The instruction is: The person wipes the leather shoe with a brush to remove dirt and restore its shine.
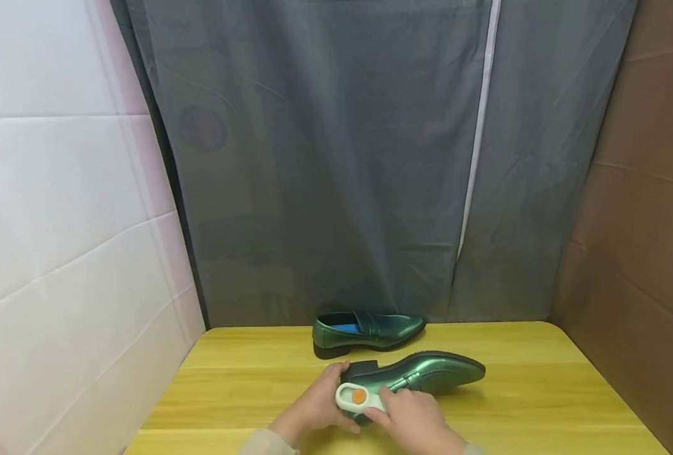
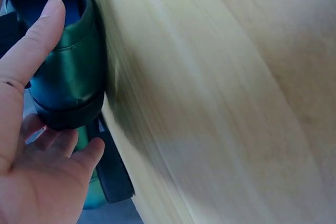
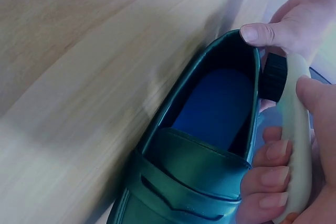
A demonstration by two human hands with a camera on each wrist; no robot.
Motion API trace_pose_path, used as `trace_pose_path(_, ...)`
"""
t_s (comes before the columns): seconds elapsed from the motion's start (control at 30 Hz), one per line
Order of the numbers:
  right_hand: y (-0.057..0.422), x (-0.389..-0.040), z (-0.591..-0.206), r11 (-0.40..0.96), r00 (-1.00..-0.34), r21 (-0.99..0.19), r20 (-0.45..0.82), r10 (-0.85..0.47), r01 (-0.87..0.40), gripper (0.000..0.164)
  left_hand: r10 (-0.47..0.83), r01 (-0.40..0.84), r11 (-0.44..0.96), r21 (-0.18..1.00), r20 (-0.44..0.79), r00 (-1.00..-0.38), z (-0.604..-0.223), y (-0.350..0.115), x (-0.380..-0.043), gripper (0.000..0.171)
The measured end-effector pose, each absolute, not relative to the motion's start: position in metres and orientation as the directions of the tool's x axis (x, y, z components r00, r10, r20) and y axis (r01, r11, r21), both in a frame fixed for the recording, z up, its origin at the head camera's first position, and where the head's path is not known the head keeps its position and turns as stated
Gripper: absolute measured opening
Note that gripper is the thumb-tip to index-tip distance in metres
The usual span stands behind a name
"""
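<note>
A shiny dark green loafer (image 1: pixel 447 374) lies tipped on its side near the front of the table, its toe to the right. My left hand (image 1: pixel 320 399) grips it by the heel; in the left wrist view the thumb reaches over the collar while the fingers touch the heel's sole. With my right hand (image 1: pixel 417 417) I hold a shoe brush (image 3: pixel 297 124) by its pale handle, fingers wrapped around it. The brush's black bristles (image 3: pixel 274 80) meet the side of the loafer near the heel. An orange disc (image 1: pixel 359 396) marks the brush head's back.
Behind stands the matching loafer (image 1: pixel 395 330), upright with a blue insole, near the far edge of the yellow wooden table (image 1: pixel 245 373). A grey curtain (image 1: pixel 325 158) hangs at the back, a white panel (image 1: pixel 69 221) at left and a brown one (image 1: pixel 637 221) at right.
</note>
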State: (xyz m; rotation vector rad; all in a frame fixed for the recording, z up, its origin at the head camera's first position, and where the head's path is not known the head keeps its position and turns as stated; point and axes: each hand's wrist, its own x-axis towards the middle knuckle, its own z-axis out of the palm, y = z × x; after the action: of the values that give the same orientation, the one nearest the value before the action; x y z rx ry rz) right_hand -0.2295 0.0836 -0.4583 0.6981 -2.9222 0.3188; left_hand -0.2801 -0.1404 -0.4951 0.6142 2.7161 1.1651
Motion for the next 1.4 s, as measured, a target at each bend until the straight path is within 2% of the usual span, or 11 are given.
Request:
trace_pose_path(0.43,0.083,-0.23,-0.46,0.887,-0.882,-0.125,0.231,-0.41,-0.445,0.053,0.418,0.325,0.624,0.71,0.048,-0.907,-0.495,-0.138,-0.28,0.119)
trace_pose_path(0.73,0.088,-0.232,-0.454,0.929,-0.904,-0.094,0.285,-0.319,-0.357,0.049,0.435,0.331,0.635,0.697,0.032,-0.9,-0.491,-0.138,-0.28,0.121)
trace_pose_path(1.03,0.096,-0.235,-0.447,0.954,-0.932,-0.099,0.266,-0.248,-0.282,0.047,0.438,0.354,0.637,0.685,0.056,-0.897,-0.491,-0.141,-0.278,0.121)
trace_pose_path(1.4,0.115,-0.239,-0.443,0.969,-0.943,-0.11,0.277,-0.185,-0.222,0.046,0.431,0.325,0.657,0.68,0.014,-0.902,-0.489,-0.14,-0.277,0.121)
